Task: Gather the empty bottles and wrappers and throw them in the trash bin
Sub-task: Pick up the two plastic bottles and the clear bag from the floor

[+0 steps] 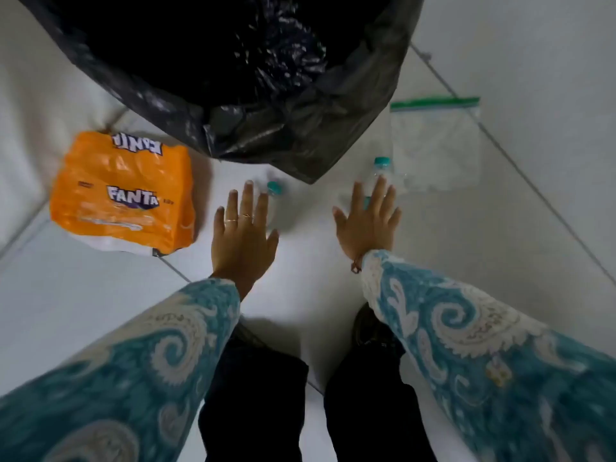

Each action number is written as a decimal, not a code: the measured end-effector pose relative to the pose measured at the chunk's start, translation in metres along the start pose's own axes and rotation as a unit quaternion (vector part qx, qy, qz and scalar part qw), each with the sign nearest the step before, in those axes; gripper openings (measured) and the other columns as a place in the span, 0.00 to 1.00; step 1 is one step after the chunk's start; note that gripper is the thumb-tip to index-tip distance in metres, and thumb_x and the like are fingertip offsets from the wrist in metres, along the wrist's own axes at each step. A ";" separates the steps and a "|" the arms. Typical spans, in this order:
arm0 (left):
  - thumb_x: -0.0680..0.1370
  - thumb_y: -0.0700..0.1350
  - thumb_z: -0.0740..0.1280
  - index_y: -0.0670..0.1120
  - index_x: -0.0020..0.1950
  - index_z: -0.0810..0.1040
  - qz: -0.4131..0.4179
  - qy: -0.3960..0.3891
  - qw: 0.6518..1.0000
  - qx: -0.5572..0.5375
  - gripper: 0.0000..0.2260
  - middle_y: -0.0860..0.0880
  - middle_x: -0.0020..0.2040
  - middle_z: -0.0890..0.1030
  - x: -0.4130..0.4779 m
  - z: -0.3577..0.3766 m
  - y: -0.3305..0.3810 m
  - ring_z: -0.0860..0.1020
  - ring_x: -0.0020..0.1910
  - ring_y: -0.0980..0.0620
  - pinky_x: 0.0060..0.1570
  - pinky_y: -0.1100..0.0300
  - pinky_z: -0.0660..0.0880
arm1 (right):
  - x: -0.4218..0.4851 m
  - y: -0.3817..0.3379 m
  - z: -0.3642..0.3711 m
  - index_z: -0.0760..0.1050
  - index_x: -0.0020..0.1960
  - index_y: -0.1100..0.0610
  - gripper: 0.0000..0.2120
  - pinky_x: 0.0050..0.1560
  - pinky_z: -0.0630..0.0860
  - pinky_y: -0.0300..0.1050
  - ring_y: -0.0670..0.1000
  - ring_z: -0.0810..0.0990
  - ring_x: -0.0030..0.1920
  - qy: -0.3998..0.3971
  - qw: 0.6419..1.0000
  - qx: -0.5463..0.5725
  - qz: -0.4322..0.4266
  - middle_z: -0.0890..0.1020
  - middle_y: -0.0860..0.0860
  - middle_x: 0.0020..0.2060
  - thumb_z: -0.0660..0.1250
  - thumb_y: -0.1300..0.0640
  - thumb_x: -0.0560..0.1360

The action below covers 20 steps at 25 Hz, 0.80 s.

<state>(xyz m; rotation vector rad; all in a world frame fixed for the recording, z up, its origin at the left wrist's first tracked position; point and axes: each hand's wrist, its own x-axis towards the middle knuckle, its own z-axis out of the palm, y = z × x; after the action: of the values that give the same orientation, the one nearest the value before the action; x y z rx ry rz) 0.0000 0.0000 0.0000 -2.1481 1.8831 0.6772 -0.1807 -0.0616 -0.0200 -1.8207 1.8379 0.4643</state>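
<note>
Both hands are spread and empty — my left hand (245,228) above one clear bottle (276,208), my right hand (368,221) above the other bottle (381,175); they're light, so I may knock them rolling from the trash bin (300,135).

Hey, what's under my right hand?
A clear bottle with a teal cap lies on the floor under the right hand; the fingers cover most of its body.

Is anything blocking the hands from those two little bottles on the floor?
Nothing visible. The left hand and right hand hang open just above the two clear bottles. The orange wrapper and zip bag lie off to the sides.
</note>
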 end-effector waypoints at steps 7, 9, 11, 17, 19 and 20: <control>0.75 0.41 0.66 0.41 0.74 0.55 -0.002 -0.019 1.000 -0.021 0.30 0.35 0.72 0.63 0.015 0.035 -0.018 0.75 0.59 0.32 0.52 0.42 0.77 | 0.024 -0.007 0.032 0.62 0.71 0.58 0.27 0.63 0.68 0.64 0.71 0.59 0.70 0.126 0.991 0.023 0.041 0.56 0.67 0.74 0.60 0.68 0.73; 0.75 0.42 0.66 0.42 0.74 0.55 -0.012 -0.033 0.999 -0.037 0.31 0.35 0.70 0.66 0.012 0.027 -0.004 0.77 0.56 0.35 0.52 0.44 0.78 | 0.015 -0.005 0.027 0.62 0.71 0.58 0.29 0.64 0.68 0.63 0.70 0.60 0.70 0.111 0.993 0.047 -0.009 0.56 0.66 0.74 0.61 0.70 0.71; 0.75 0.44 0.66 0.43 0.74 0.55 -0.029 -0.053 0.996 -0.070 0.31 0.37 0.71 0.66 -0.001 0.011 0.019 0.76 0.58 0.37 0.54 0.46 0.77 | -0.003 0.003 0.015 0.64 0.71 0.58 0.32 0.62 0.70 0.63 0.70 0.63 0.68 0.114 0.991 0.071 -0.020 0.59 0.65 0.73 0.64 0.71 0.68; 0.75 0.45 0.66 0.45 0.74 0.52 -0.022 -0.069 0.977 -0.201 0.33 0.40 0.70 0.66 0.022 -0.033 0.115 0.74 0.60 0.40 0.58 0.46 0.75 | 0.002 0.080 -0.063 0.70 0.66 0.60 0.32 0.56 0.74 0.64 0.72 0.70 0.63 0.127 0.983 0.131 -0.008 0.67 0.70 0.68 0.71 0.71 0.63; 0.76 0.44 0.66 0.47 0.74 0.51 -0.048 -0.049 0.953 -0.296 0.32 0.40 0.69 0.66 0.054 -0.039 0.152 0.73 0.62 0.40 0.59 0.44 0.74 | 0.028 0.111 -0.083 0.70 0.66 0.61 0.30 0.59 0.72 0.64 0.72 0.69 0.64 0.146 0.981 0.122 -0.039 0.67 0.70 0.67 0.69 0.72 0.65; 0.76 0.44 0.65 0.48 0.74 0.51 -0.064 -0.044 0.939 -0.335 0.32 0.40 0.69 0.65 0.072 -0.041 0.168 0.72 0.63 0.41 0.59 0.45 0.74 | 0.040 0.119 -0.090 0.69 0.67 0.61 0.29 0.60 0.71 0.64 0.72 0.68 0.65 0.146 0.980 0.126 -0.044 0.66 0.70 0.68 0.68 0.72 0.66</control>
<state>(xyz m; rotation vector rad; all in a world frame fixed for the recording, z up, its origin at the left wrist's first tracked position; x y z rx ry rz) -0.1501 -0.1088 0.0264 -2.5224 1.5883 1.5312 -0.3085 -0.1412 0.0173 -1.8576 1.8929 -0.0731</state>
